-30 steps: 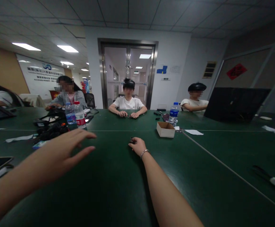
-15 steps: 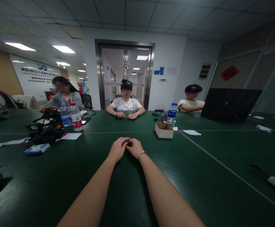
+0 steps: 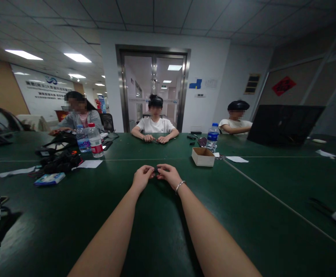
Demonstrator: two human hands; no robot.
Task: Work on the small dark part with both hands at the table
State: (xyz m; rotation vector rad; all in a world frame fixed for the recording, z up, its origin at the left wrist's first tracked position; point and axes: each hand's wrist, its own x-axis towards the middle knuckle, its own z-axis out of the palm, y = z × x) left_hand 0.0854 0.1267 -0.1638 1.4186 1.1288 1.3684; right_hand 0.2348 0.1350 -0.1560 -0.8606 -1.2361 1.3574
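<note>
Both my hands meet over the middle of the green table [image 3: 159,231]. A small dark object [image 3: 156,169], too small to name, shows between my fingertips. My left hand [image 3: 143,178] is closed on its left side, thumb and fingers pinched together. From the right, my right hand [image 3: 169,176] pinches the same object; a silver bracelet [image 3: 179,187] circles that wrist. The fingers partly cover the object. An open cardboard box [image 3: 203,158] stands to the right, beyond my right hand and apart from it.
Two water bottles, one red-capped [image 3: 95,141], stand at the left beside black gear [image 3: 58,162] and a blue-white packet [image 3: 49,179]. A blue-capped bottle [image 3: 213,137] is behind the box. Across the table sits a person in white [image 3: 155,125]; a black monitor [image 3: 285,125] stands right.
My hands have drawn slightly apart and tilted up, so the small dark object now shows between the fingertips. The view has shifted a little.
</note>
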